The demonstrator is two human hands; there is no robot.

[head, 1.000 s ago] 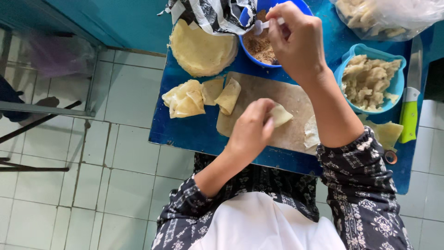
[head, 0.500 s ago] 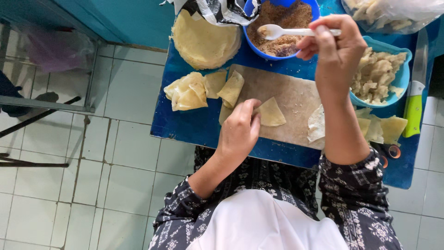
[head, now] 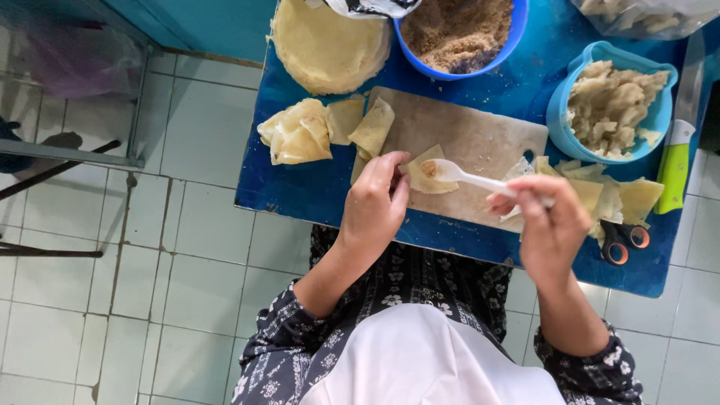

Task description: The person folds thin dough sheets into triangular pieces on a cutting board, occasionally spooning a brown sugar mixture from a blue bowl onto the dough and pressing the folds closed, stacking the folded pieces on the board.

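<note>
My left hand (head: 375, 204) rests on the wooden cutting board (head: 465, 142), its fingers holding a small triangular dough wrapper (head: 433, 178). My right hand (head: 547, 225) grips a white plastic spoon (head: 469, 177) whose bowl, carrying brown filling, lies over that wrapper. A blue bowl of brown filling (head: 457, 34) stands at the far edge of the blue table (head: 300, 187). A pile of folded pastries (head: 300, 135) lies left of the board.
A stack of round yellow wrappers (head: 326, 45) sits at the back left. A light blue bowl of dough pieces (head: 611, 101) is on the right, with cut wrappers (head: 607, 195), scissors (head: 619, 241) and a green-handled knife (head: 679, 150) nearby. Tiled floor lies left.
My right hand has brought the spoon from the filling bowl down to the wrapper on the board. My left hand has stayed on the wrapper.
</note>
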